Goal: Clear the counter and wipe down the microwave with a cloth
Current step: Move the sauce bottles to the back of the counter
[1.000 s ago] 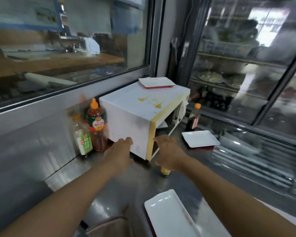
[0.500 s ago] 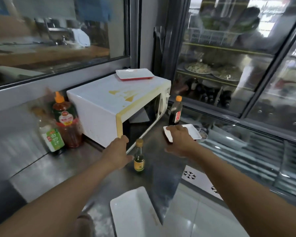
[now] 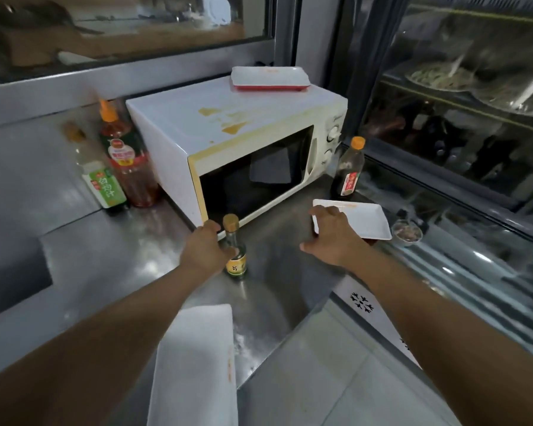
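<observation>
Far to the left of the left hand (image 3: 204, 248), two sauce bottles stand against the steel wall: a pale one with a green label (image 3: 100, 179) and a taller red one with an orange cap (image 3: 126, 161). The left hand curls round a small glass bottle (image 3: 235, 253) on the steel worktop (image 3: 111, 265), just in front of the microwave's near corner. Behind both hands the white microwave (image 3: 228, 130) sits with yellow stains on its top and a red-edged tray (image 3: 270, 76) at its back. The right hand (image 3: 331, 233) grips the near edge of a white rectangular plate (image 3: 363, 222), fingers over the rim. Beyond that hand stands a dark bottle (image 3: 348, 170). Nearer than both hands lies another white plate (image 3: 194, 361).
</observation>
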Action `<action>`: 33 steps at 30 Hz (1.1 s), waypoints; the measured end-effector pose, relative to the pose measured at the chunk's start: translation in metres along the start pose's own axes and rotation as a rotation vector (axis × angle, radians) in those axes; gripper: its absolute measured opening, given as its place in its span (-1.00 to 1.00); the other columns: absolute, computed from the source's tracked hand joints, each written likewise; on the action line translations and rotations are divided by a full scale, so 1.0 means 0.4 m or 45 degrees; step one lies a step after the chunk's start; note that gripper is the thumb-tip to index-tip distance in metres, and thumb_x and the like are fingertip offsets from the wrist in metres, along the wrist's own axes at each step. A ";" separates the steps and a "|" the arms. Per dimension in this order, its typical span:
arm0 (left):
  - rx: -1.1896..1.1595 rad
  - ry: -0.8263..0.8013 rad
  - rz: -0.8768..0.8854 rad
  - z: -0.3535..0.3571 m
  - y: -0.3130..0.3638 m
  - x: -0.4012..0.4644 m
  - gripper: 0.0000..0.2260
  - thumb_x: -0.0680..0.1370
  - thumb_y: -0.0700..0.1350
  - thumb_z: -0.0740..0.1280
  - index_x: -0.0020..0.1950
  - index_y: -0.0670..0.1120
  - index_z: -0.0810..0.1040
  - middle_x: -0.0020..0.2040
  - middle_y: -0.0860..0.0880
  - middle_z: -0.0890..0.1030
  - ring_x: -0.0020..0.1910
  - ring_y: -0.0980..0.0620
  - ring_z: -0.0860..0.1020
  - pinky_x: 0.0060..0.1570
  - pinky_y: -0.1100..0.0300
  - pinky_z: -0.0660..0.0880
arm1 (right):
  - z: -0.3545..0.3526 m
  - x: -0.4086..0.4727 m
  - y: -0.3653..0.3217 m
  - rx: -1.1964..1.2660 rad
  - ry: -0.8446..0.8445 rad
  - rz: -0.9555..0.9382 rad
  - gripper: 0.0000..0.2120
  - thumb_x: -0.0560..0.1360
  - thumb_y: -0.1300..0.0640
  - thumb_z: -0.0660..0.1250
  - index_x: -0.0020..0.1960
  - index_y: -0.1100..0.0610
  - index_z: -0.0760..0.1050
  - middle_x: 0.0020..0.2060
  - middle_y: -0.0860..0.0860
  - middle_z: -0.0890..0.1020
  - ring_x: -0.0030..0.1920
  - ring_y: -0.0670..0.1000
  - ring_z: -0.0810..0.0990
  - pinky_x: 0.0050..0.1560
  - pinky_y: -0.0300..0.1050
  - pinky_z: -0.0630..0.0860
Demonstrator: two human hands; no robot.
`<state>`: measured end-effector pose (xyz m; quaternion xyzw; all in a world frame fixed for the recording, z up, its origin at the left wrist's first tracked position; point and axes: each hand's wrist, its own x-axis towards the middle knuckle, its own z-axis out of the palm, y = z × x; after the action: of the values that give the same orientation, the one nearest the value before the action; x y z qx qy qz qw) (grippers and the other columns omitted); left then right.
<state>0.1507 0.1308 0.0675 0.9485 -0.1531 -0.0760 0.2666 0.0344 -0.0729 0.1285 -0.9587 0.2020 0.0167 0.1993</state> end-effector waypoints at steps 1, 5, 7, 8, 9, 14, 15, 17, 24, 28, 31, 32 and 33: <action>-0.049 0.022 -0.022 0.008 0.003 0.004 -0.49 0.38 0.03 0.48 0.23 -0.13 0.43 0.06 -0.08 0.56 0.03 -0.10 0.55 -0.11 0.20 0.36 | 0.007 0.008 0.007 0.010 0.001 0.002 -0.29 0.39 0.01 0.45 0.43 0.13 0.20 0.31 0.20 0.32 0.31 0.21 0.29 0.28 -0.03 0.27; -0.153 0.086 -0.069 0.036 0.011 0.026 -0.73 0.40 -0.02 0.46 -0.05 -0.06 0.43 -0.20 0.02 0.48 -0.16 -0.04 0.49 -0.18 0.19 0.35 | 0.029 0.033 0.023 0.017 0.019 -0.018 -0.31 0.41 0.03 0.44 0.42 0.18 0.22 0.28 0.22 0.36 0.30 0.20 0.31 0.26 -0.06 0.25; -0.201 0.083 -0.076 0.049 0.008 0.033 -0.78 0.40 -0.06 0.45 -0.13 -0.05 0.42 -0.28 0.01 0.46 -0.17 -0.09 0.53 -0.18 0.17 0.39 | 0.036 0.041 0.025 0.031 0.019 -0.012 -0.31 0.40 0.04 0.44 0.42 0.18 0.23 0.28 0.22 0.37 0.29 0.21 0.32 0.26 -0.06 0.25; -0.225 0.092 -0.080 0.054 0.005 0.037 -0.81 0.40 -0.07 0.44 -0.15 -0.06 0.43 -0.29 0.00 0.47 -0.16 -0.12 0.55 -0.17 0.15 0.43 | 0.039 0.044 0.025 0.036 0.017 -0.008 -0.31 0.40 0.04 0.44 0.42 0.18 0.23 0.27 0.21 0.37 0.29 0.20 0.33 0.26 -0.06 0.26; -0.254 0.106 -0.086 0.056 0.001 0.041 -0.83 0.40 -0.08 0.43 -0.15 -0.06 0.46 -0.29 -0.01 0.49 -0.16 -0.13 0.56 -0.15 0.13 0.47 | 0.042 0.047 0.025 0.037 0.012 0.000 -0.31 0.40 0.04 0.44 0.42 0.17 0.23 0.27 0.20 0.38 0.29 0.20 0.33 0.26 -0.06 0.27; -0.298 0.090 -0.059 0.050 -0.004 0.055 -0.83 0.39 -0.03 0.44 -0.18 -0.04 0.48 -0.24 -0.03 0.57 -0.13 -0.11 0.56 -0.07 0.06 0.52 | 0.045 0.047 0.027 0.039 0.034 0.059 -0.35 0.40 0.03 0.44 0.39 0.17 0.26 0.25 0.19 0.39 0.27 0.18 0.34 0.26 -0.07 0.27; -0.284 0.085 -0.046 0.048 -0.004 0.057 -0.82 0.39 -0.03 0.45 -0.18 -0.03 0.48 -0.23 -0.03 0.57 -0.14 -0.10 0.55 -0.10 0.08 0.51 | 0.043 0.045 0.029 0.027 0.045 0.055 -0.36 0.41 0.04 0.44 0.38 0.18 0.28 0.24 0.18 0.40 0.27 0.18 0.34 0.25 -0.07 0.26; -0.246 0.074 -0.019 0.042 -0.001 0.058 -0.82 0.40 -0.02 0.45 -0.17 -0.02 0.47 -0.23 -0.02 0.57 -0.16 -0.08 0.54 -0.18 0.12 0.45 | 0.035 0.044 0.036 0.007 0.064 0.062 -0.40 0.41 0.04 0.43 0.35 0.21 0.30 0.23 0.18 0.41 0.26 0.17 0.35 0.24 -0.07 0.26; -0.114 0.023 0.079 0.032 0.071 0.069 -0.81 0.45 -0.03 0.41 -0.04 -0.10 0.52 -0.16 -0.08 0.60 -0.09 -0.12 0.56 -0.07 0.03 0.52 | -0.027 0.086 0.097 0.066 0.135 0.106 -0.38 0.40 0.05 0.43 0.37 0.18 0.28 0.26 0.18 0.40 0.27 0.15 0.37 0.25 -0.09 0.28; -0.157 -0.005 0.110 0.049 0.156 0.094 -0.78 0.45 -0.05 0.41 0.00 -0.15 0.53 -0.11 -0.15 0.62 -0.05 -0.17 0.58 0.01 -0.06 0.53 | -0.076 0.140 0.167 0.044 0.162 0.050 -0.44 0.43 0.08 0.42 0.34 0.23 0.32 0.27 0.18 0.43 0.30 0.14 0.35 0.23 -0.13 0.24; -0.225 0.022 0.083 0.074 0.237 0.120 -0.80 0.44 -0.08 0.42 -0.05 -0.15 0.51 -0.14 -0.16 0.61 -0.06 -0.18 0.57 -0.02 -0.06 0.53 | -0.107 0.209 0.238 0.121 0.167 0.084 -0.47 0.42 0.08 0.43 0.29 0.24 0.35 0.23 0.19 0.47 0.26 0.16 0.40 0.25 -0.05 0.35; -0.232 0.031 0.078 0.084 0.265 0.130 -0.80 0.44 -0.08 0.42 -0.04 -0.15 0.52 -0.13 -0.15 0.61 -0.06 -0.18 0.57 -0.02 -0.05 0.53 | -0.115 0.235 0.263 0.163 0.164 0.089 -0.46 0.42 0.08 0.44 0.30 0.23 0.35 0.22 0.19 0.48 0.24 0.16 0.43 0.25 -0.01 0.38; -0.238 0.037 0.071 0.094 0.292 0.142 -0.80 0.44 -0.09 0.42 -0.03 -0.14 0.52 -0.12 -0.15 0.62 -0.05 -0.18 0.57 -0.02 -0.05 0.53 | -0.121 0.260 0.286 0.206 0.156 0.099 -0.45 0.41 0.08 0.43 0.32 0.21 0.34 0.21 0.18 0.48 0.23 0.17 0.45 0.24 0.02 0.40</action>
<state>0.1666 -0.0008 0.0939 0.9159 -0.1676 -0.0688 0.3582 0.0824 -0.2274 0.1185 -0.9302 0.2515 -0.0508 0.2625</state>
